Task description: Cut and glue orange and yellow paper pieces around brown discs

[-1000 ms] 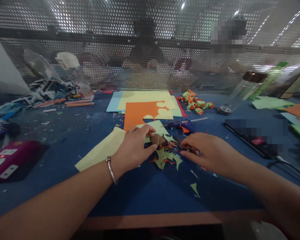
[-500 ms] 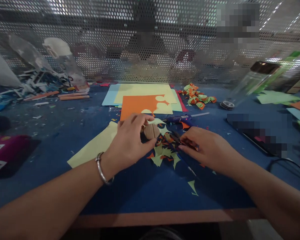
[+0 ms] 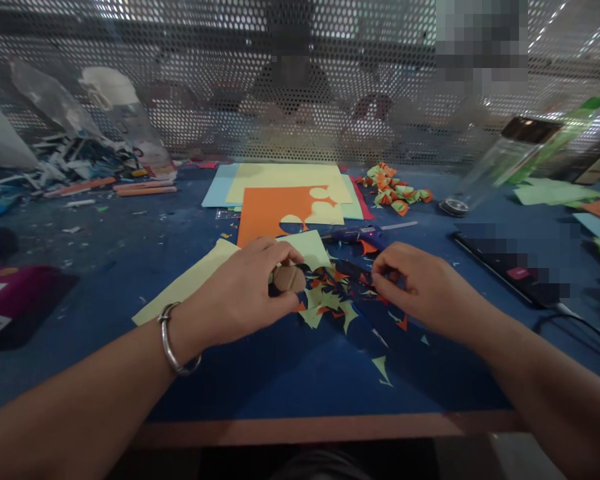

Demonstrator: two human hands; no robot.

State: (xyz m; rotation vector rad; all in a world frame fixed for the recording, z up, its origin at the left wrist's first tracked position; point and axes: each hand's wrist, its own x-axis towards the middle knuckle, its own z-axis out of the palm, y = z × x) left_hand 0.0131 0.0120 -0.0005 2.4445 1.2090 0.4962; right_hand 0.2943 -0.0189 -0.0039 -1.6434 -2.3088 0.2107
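Note:
My left hand (image 3: 243, 297), with a metal bangle on the wrist, pinches a small round tan disc (image 3: 289, 278) between thumb and fingers just above the blue table (image 3: 290, 373). My right hand (image 3: 420, 287) hovers to the right with its fingers curled in; what they hold, if anything, is hidden. Between the two hands lies a pile of green and orange paper scraps (image 3: 330, 297). A pale green sheet (image 3: 190, 283) lies under my left hand. Beyond it sits an orange sheet with round cut-outs (image 3: 275, 210).
A blue glue gun (image 3: 360, 235) lies behind the scraps. Stacked coloured sheets (image 3: 285, 177) and folded paper pieces (image 3: 395, 190) sit further back. A clear bottle (image 3: 495, 167) leans at right near a phone (image 3: 520, 273). A magenta case (image 3: 10, 297) sits left. Perforated metal screen (image 3: 300, 87) closes the back.
My left hand lifted the round disc off the scrap pile and drew it nearer. My right hand rose from the scraps and its fingers curled inward.

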